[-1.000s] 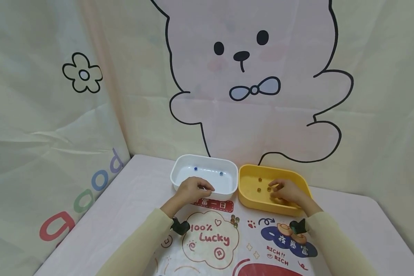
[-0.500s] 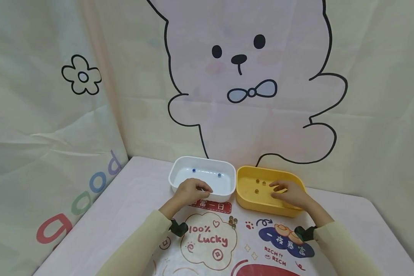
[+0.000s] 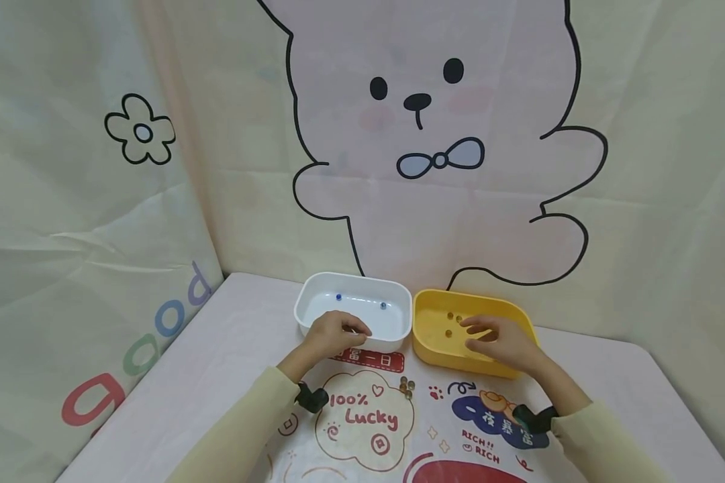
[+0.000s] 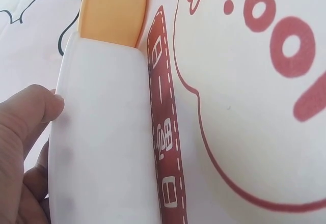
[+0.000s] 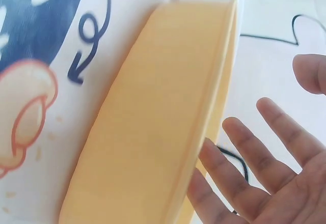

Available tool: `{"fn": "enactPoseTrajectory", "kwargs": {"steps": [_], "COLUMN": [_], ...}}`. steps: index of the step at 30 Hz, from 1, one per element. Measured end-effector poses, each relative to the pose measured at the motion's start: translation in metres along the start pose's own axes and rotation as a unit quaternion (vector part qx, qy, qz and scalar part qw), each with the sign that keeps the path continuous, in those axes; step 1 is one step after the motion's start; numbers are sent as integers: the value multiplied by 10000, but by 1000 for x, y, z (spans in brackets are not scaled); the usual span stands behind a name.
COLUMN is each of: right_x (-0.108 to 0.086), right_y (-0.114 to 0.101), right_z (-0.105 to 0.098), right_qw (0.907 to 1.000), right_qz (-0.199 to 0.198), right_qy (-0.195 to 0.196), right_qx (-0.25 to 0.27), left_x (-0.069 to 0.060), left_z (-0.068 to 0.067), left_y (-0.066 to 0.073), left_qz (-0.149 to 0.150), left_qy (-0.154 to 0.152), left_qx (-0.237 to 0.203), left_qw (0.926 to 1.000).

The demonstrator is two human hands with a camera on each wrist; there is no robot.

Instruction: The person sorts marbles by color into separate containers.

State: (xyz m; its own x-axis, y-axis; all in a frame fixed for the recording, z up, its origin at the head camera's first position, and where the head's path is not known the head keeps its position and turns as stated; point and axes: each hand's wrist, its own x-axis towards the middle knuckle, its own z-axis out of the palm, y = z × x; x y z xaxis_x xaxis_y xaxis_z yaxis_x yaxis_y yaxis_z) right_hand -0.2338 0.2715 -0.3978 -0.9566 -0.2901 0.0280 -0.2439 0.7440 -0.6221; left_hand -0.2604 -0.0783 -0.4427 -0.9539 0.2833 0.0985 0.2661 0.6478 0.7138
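My left hand (image 3: 335, 332) rests at the near rim of the white tub (image 3: 401, 310), fingers loosely bent inside and the thumb by the rim. Nothing shows between its fingers in the left wrist view. Farther back in the tub lie two small blue marbles, one at the left (image 3: 339, 297) and one at the right (image 3: 383, 306). Over the right part of the yellow tub (image 3: 429, 349) hovers my right hand (image 3: 507, 343), its fingers spread and holding nothing. Amber marbles (image 3: 448, 333) lie on that tub's floor; the hand may hide others.
The tubs stand side by side near the back of the table (image 3: 604, 376). A small cluster of amber marbles (image 3: 407, 386) sits on the printed table cover in front of them. Behind rises a cloth backdrop (image 3: 652, 268) with a bear drawing.
My right hand has come away from an amber marble, its fingers spreading. That marble has moved back and left across the yellow tub's floor. The left hand stays at the white tub.
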Motion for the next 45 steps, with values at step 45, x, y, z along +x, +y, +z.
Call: {"fn": "enactPoseTrajectory", "kwargs": {"steps": [45], "right_x": [-17], "right_y": [-44], "right_z": [84], "right_qw": [9945], "right_qz": [-82], "right_qy": [-431], "right_qx": [950], "left_x": [3], "left_z": [1], "left_y": [-3], "left_qz": [-32], "left_qy": [-32], "left_qx": [2], "left_qw": [10000]}}
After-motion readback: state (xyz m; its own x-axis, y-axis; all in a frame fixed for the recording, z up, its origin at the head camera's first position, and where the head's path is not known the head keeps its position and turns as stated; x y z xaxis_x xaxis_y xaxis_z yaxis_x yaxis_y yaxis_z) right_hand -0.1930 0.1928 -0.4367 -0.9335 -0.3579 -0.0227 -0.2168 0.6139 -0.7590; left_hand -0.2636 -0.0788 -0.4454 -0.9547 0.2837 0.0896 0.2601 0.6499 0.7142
